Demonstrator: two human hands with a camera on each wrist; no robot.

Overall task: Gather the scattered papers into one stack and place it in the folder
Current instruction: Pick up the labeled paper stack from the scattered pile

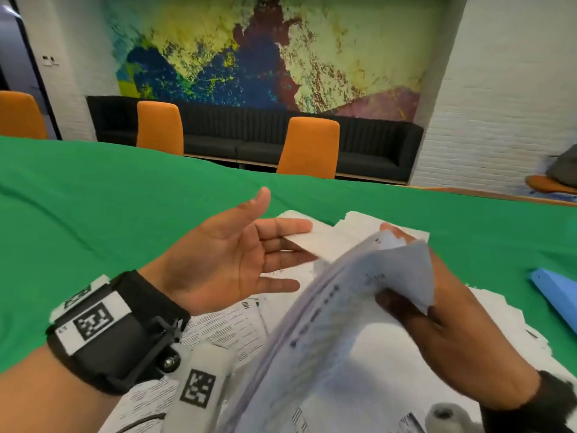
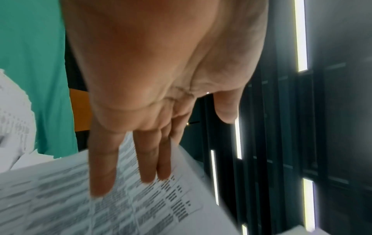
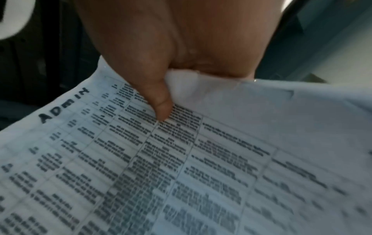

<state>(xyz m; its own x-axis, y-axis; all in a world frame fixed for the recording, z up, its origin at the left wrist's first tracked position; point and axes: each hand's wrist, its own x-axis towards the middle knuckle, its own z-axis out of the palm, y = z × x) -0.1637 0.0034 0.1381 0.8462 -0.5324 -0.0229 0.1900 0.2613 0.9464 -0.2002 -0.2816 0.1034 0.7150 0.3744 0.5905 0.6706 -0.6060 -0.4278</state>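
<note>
Right hand (image 1: 443,326) has its grip pinched on a bundle of papers (image 1: 327,339), thumb (image 3: 159,101) pressed on the printed top sheet, which has "ADMIN" handwritten near one edge. The bundle is lifted off the tabletop (image 1: 93,214) and tilted, blurry in the head view. Left hand (image 1: 231,257) has its grip spread, palm facing the bundle, fingers (image 2: 102,167) straight and right at the bundle's edge; can't tell if they're actually touching it. More loose sheets (image 1: 224,329) lie on the green tabletop under both hands, some printed, some blank. The blue folder (image 1: 555,295) sits off to the right on the tabletop, apart from the papers. 3 orange chairs (image 1: 309,148) stand along the far side.
</note>
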